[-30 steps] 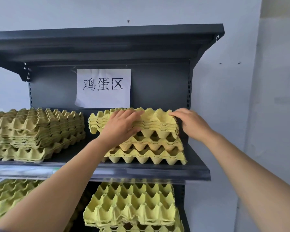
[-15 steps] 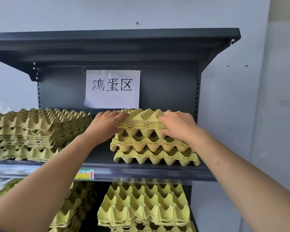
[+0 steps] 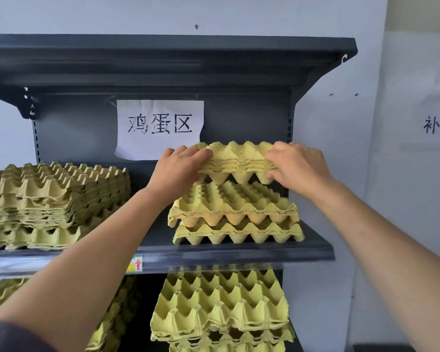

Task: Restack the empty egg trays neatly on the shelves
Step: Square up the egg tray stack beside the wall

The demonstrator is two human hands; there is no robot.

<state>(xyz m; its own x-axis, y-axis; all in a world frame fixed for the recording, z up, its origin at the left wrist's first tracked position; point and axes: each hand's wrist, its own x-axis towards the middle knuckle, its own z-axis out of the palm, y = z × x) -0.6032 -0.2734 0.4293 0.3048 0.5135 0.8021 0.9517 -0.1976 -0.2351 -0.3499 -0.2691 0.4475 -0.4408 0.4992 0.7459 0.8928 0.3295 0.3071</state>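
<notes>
A thin bundle of yellow egg trays (image 3: 239,158) hangs in the air above the right-hand pile. My left hand (image 3: 178,168) grips its left edge and my right hand (image 3: 297,166) grips its right edge. Below the bundle, a loose, uneven pile of egg trays (image 3: 235,215) rests on the dark grey shelf (image 3: 239,252). A taller stack of egg trays (image 3: 54,201) stands on the same shelf to the left.
A white paper sign (image 3: 160,128) with black characters hangs on the shelf's back panel. The top shelf board (image 3: 168,57) overhangs close above. More egg trays (image 3: 221,308) lie on the lower shelf, with another pile at the lower left (image 3: 109,323). A white wall is to the right.
Both hands have closed on the upper trays of the right pile and lifted them clear, leaving a gap above the trays that stay on the shelf. The camera has shifted left.
</notes>
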